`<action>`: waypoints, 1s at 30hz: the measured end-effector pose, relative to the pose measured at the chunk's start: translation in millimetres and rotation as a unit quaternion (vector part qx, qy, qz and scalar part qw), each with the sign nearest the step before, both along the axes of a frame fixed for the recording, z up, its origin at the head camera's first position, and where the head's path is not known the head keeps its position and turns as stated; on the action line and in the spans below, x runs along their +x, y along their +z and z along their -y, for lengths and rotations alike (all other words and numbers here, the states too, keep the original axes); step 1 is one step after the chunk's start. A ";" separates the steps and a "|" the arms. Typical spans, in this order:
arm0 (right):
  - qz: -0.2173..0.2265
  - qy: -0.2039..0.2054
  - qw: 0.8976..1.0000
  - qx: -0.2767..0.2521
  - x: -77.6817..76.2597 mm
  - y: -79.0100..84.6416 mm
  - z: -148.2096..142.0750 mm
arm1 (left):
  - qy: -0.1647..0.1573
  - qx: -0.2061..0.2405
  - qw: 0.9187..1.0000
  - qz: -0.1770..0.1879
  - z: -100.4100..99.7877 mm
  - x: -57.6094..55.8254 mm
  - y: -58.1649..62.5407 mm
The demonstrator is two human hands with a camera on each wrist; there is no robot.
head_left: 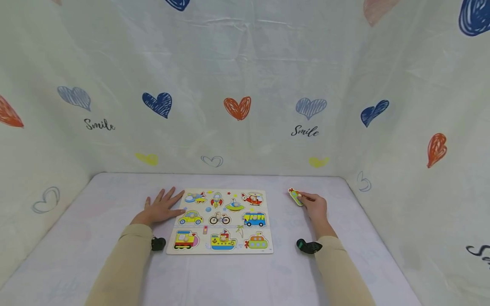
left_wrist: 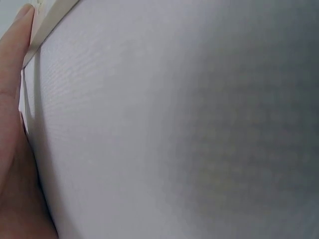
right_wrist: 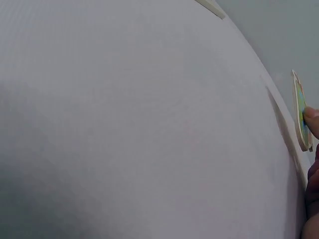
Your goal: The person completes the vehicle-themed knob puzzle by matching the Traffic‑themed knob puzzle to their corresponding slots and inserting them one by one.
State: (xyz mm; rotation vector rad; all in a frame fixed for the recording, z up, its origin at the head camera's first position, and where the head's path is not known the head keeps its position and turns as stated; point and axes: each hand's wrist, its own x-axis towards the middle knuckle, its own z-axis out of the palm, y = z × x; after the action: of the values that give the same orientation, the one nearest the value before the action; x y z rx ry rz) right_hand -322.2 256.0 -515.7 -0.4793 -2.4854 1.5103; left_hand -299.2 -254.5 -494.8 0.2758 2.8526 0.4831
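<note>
A wooden puzzle board (head_left: 237, 223) with pictures of vehicles lies flat on the table. My left hand (head_left: 160, 209) rests left of it with fingers spread, the thumb and a fingertip touching its left edge. In the left wrist view the thumb (left_wrist: 14, 55) lies against the board's edge (left_wrist: 47, 22). To the right of the board, my right hand (head_left: 315, 208) pinches a submarine puzzle piece (head_left: 294, 196), yellow-green with a red propeller. The right wrist view shows the piece (right_wrist: 300, 117) edge-on above the table, partly hidden by the thumb.
The table (head_left: 222, 280) has a pale cloth cover. A pale curtain (head_left: 199, 63) printed with hearts hangs behind and along both sides. Dark wrist cameras sit at the left cuff (head_left: 158, 244) and the right cuff (head_left: 308, 246).
</note>
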 end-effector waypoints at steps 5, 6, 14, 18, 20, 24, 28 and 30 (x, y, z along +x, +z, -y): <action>-0.006 0.041 0.999 0.009 3.9 4.4 -2.9 | 0.001 0.005 1.000 0.001 0.8 -0.2 -0.3; -0.006 0.048 0.999 0.007 4.6 4.7 -3.3 | 0.001 0.007 1.000 0.001 1.3 -0.4 -0.7; 0.001 0.102 0.995 -0.001 9.1 -0.5 -5.8 | -0.006 0.001 1.000 -0.004 8.5 -0.5 -7.7; 0.005 0.109 0.994 -0.004 10.2 -1.2 -7.3 | -0.004 0.006 1.000 -0.006 9.6 0.7 -8.0; 0.001 0.119 0.993 0.003 11.0 -0.1 -7.9 | -0.002 0.007 1.000 -0.006 9.3 1.0 -7.5; -0.013 0.151 0.988 0.027 16.4 4.4 -7.2 | -0.003 0.005 1.000 -0.003 7.4 1.0 -5.9; -0.025 0.192 0.980 0.041 26.2 9.7 -2.1 | -0.006 0.008 1.000 -0.004 5.2 0.5 -3.0; -0.028 0.208 0.977 0.037 31.1 11.5 1.5 | -0.006 0.011 1.000 -0.005 4.4 0.5 -1.8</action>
State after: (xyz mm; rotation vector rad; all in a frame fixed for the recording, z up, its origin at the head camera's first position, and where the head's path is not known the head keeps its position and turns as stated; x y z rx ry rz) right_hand -291.0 254.5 -504.2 0.1056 -2.7018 1.5273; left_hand -298.7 -258.9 -496.5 0.2995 2.8547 0.5118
